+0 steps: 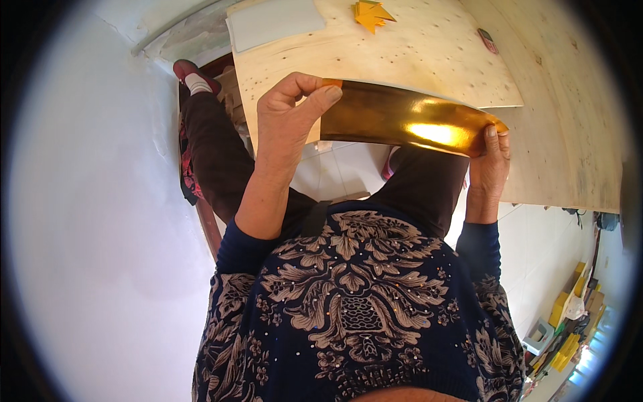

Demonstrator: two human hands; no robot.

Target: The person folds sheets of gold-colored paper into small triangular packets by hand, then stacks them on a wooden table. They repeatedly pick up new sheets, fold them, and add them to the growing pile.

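Gold sheet [408,124] held between both hands at the near edge of the worktop [415,60].
The left hand [288,120] pinches the sheet's left end between thumb and fingers; the right hand [490,164] grips its right end, and the shiny sheet bows between them. The pale plywood worktop carries folded yellow paper [372,13], a white sheet [274,21] and a small red object [487,40]. White wall [87,201] stands at left, pale floor tiles [341,171] lie below, and yellow clutter [566,321] sits far right.
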